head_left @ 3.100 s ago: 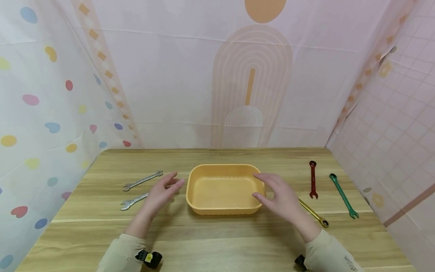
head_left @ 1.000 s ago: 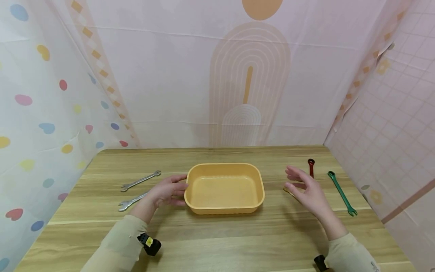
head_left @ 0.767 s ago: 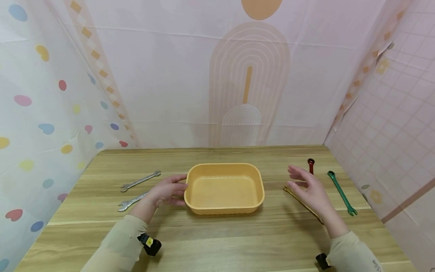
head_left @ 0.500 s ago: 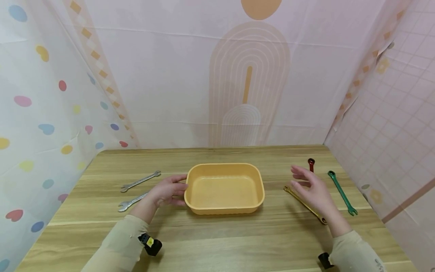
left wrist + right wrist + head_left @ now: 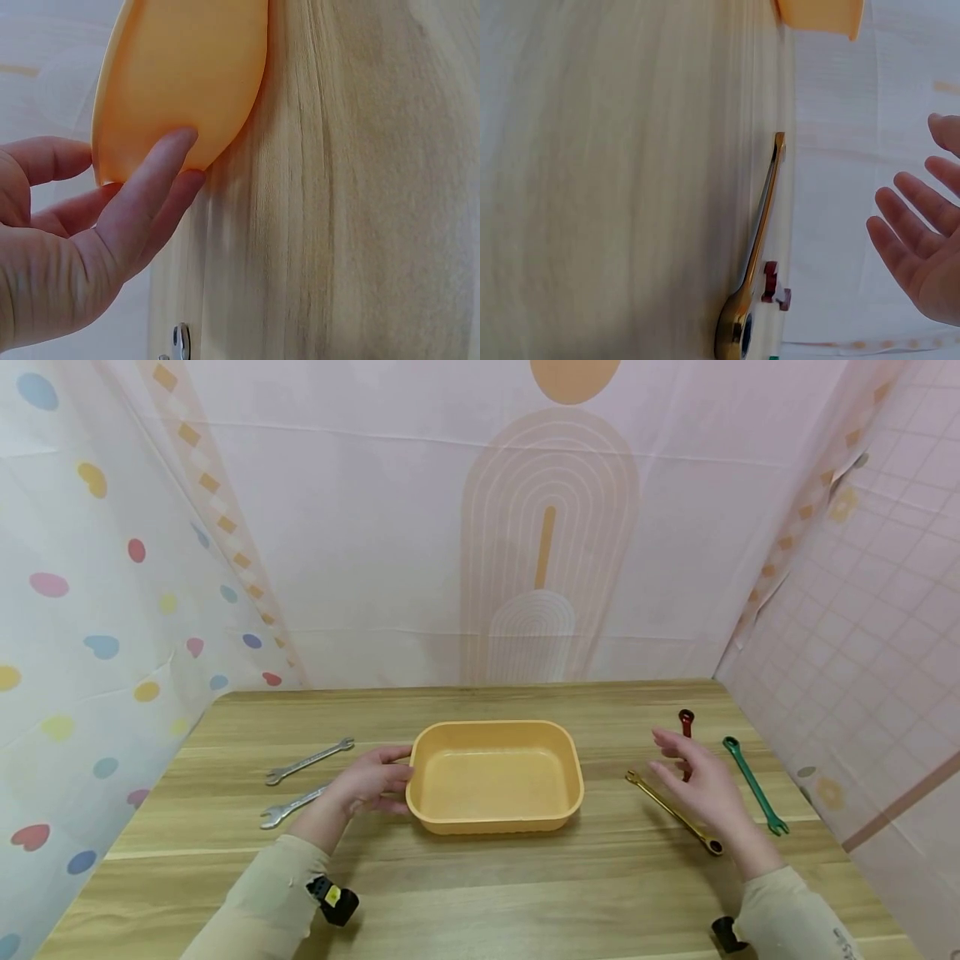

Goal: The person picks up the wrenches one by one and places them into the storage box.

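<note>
Resting left hand: left hand [image 5: 365, 787] lies at the 9 o'clock end of the orange tray [image 5: 495, 776]; the fingers [image 5: 147, 201] and thumb are straight, pressed flat against its outer wall, with nothing clasped.
Right hand: right hand [image 5: 700, 783] hovers above the worktop [image 5: 480, 893] at 3 o'clock of the tray, fingers [image 5: 904, 225] spread and relaxed, holding nothing.
Tray: shallow, rounded corners, at the middle of the worktop, nothing lying in it.
Gold wrench: gold wrench [image 5: 673, 812] lies flat just under and beside the right hand, slanting from 10 o'clock to 4 o'clock, ring end nearest the person; apart from the tray.
Red wrench: red wrench [image 5: 686, 724] at 12 o'clock of the right hand, partly hidden behind the fingers.
Green wrench: green wrench [image 5: 753, 785] at 3 o'clock of the right hand, near the worktop's right edge.
Silver wrenches: far silver wrench [image 5: 309, 760] and near silver wrench [image 5: 291, 806] at 9 o'clock of the left hand; the near one runs in under that hand.
Writing: no lettering legible on tools or tray; small marks on the right sleeve [image 5: 795, 918] too small to read.
Wrist units: black device with a yellow tag [image 5: 333, 902] on the left sleeve.
</note>
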